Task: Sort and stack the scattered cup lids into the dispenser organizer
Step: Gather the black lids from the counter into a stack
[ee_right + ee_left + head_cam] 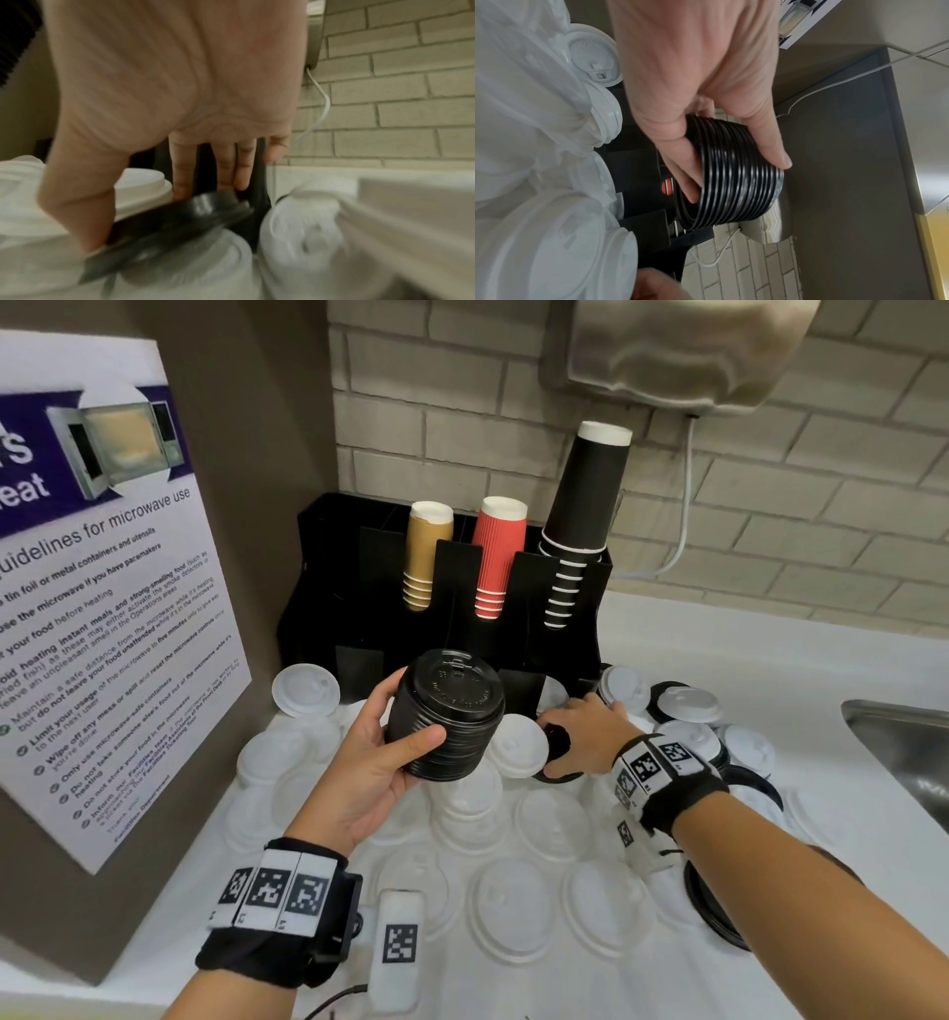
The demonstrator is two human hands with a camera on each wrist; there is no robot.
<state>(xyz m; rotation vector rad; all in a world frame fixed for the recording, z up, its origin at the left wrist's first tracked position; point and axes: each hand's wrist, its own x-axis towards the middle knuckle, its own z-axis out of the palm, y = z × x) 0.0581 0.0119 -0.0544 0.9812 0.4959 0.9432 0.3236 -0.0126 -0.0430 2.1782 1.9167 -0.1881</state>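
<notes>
My left hand [390, 742] grips a tall stack of black lids [447, 711] in the air in front of the black dispenser organizer [328, 588]; the left wrist view shows thumb and fingers wrapped round the black lid stack [739, 174]. My right hand [580, 737] reaches down to a single black lid [557, 742] lying among white lids near the organizer's foot. In the right wrist view its thumb and fingers pinch the black lid [180, 219] at the rim, blurred by motion. Many white lids [513, 911] lie scattered over the counter.
The organizer holds gold [426, 552], red [498, 552] and black [585, 505] cup stacks. A microwave poster [102, 588] stands at the left. More black lids [714, 906] lie under my right forearm. A steel sink [904, 747] is at the right, brick wall behind.
</notes>
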